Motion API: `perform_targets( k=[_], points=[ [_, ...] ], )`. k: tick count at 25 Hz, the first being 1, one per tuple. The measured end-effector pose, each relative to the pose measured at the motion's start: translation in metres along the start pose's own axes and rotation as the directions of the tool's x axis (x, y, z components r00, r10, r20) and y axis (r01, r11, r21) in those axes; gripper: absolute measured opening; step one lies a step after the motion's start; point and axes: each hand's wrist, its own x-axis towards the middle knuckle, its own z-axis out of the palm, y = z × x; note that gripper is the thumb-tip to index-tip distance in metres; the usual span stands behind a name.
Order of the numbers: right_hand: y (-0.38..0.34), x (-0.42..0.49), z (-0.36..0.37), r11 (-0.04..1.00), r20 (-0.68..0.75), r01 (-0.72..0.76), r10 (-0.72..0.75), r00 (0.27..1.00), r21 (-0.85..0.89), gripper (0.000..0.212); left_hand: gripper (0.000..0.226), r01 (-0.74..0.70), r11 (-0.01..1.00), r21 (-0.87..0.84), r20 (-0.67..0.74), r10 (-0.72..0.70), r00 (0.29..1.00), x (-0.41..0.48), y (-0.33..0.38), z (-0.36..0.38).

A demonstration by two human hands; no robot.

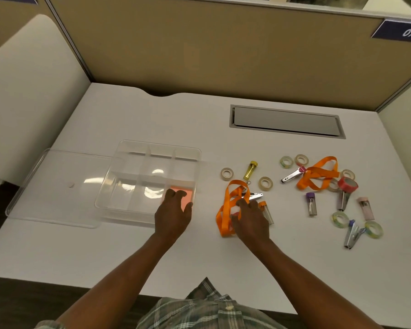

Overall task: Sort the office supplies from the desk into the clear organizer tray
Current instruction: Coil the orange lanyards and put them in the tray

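R hand (249, 218) is down on the near orange lanyard (230, 198), fingers curled into the strap w/ the thumb against a loop, so it's grasping the strap itself. The lanyard lies on the desk (152, 257) just right of the clear organizer tray (152, 144), not in it yet. L hand (173, 211) is over the tray's near-right compartment, fingertips bent onto the orange pad (188, 194) lying there. Can't tell whether it's pinching the pad or only resting on it.

To do this pickup well, I'd say bunch all the loops into the palm before lifting. The strap sprawls in several loose loops, & a trailing one could drag the metal clip (255, 195) at its far end or the small vial (268, 213) right beside the hand. Fold it compact first. It prob. needs an empty compartment, since the pad already has the near-right one.

As it lies, the bundle's long axis runs on a diagonal, near-left to far-right, w/ the clip end pointing away & right toward a tape roll (265, 183). The near compartments look longer front-to-back, so the bundle wants a slight turn to line up before it goes in. The second lanyard (318, 176) lies well apart to the right.
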Motion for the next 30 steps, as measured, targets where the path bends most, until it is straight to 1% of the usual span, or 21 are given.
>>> perform_targets(
  k=[3,5,9,11,12,13,15,16,17,20,22,24,26,28,30],
  points=[
    [0.017,0.006,0.0,0.999,0.134,-0.032,0.031,0.99,0.004,0.051,0.03,-0.099,0.992,-0.074,0.027,0.101,0.995,-0.017,0.031,0.013],
    [0.023,0.013,-0.003,0.999,0.166,-0.016,0.011,0.986,0.031,0.049,0.028,-0.125,0.987,-0.102,0.043,0.13,0.991,-0.028,0.052,0.022],
    [0.027,0.019,-0.018,0.989,0.076,0.049,-0.06,0.995,0.139,0.035,0.026,-0.133,0.982,-0.132,0.056,0.141,0.988,-0.042,0.079,0.034],
    [0.029,0.019,-0.032,0.956,0.019,0.089,-0.098,0.995,0.279,0.028,0.031,-0.142,0.979,-0.147,0.064,0.153,0.986,-0.044,0.09,0.037],
    [0.028,0.019,-0.042,0.914,0.006,0.088,-0.098,0.995,0.397,0.024,0.036,-0.149,0.976,-0.16,0.073,0.162,0.984,-0.044,0.095,0.038],
    [0.026,0.019,-0.054,0.84,0.016,0.069,-0.092,0.996,0.539,0.022,0.045,-0.156,0.974,-0.166,0.085,0.171,0.982,-0.043,0.1,0.039],
    [0.018,0.017,-0.083,0.613,0.077,0.017,-0.126,0.989,0.79,0.02,0.058,-0.133,0.977,-0.166,0.115,0.153,0.982,-0.039,0.114,0.039],
    [0.014,0.017,-0.098,0.516,0.084,0.015,-0.169,0.982,0.856,0.02,0.056,-0.114,0.975,-0.191,0.104,0.135,0.985,-0.036,0.121,0.038],
    [0.011,0.018,-0.113,0.457,0.069,0.036,-0.211,0.975,0.889,0.021,0.048,-0.107,0.965,-0.239,0.067,0.126,0.99,-0.032,0.13,0.035],
    [0.008,0.02,-0.159,0.37,-0.031,0.145,-0.298,0.954,0.917,0.023,0.02,-0.177,0.91,-0.375,-0.091,0.154,0.984,-0.016,0.158,0.019],
    [0.011,0.026,-0.183,0.324,-0.097,0.207,-0.327,0.94,0.923,0.026,0.01,-0.214,0.862,-0.46,-0.135,0.17,0.976,-0.005,0.18,0.001],
    [0.015,0.031,-0.201,0.276,-0.147,0.249,-0.344,0.927,0.928,0.031,0.009,-0.245,0.797,-0.551,-0.144,0.199,0.969,0.008,0.205,-0.02],
    [0.02,0.037,-0.208,0.272,-0.185,0.278,-0.321,0.929,0.921,0.035,0.009,-0.284,0.703,-0.652,-0.163,0.236,0.958,0.018,0.232,-0.044],
    [0.024,0.04,-0.204,0.333,-0.163,0.261,-0.294,0.942,0.906,0.036,0.01,-0.314,0.611,-0.727,-0.185,0.265,0.946,0.026,0.254,-0.066],
    [0.03,0.041,-0.191,0.418,-0.08,0.219,-0.325,0.942,0.882,0.036,0.014,-0.336,0.553,-0.762,-0.194,0.3,0.934,0.031,0.272,-0.083]
  ],
)
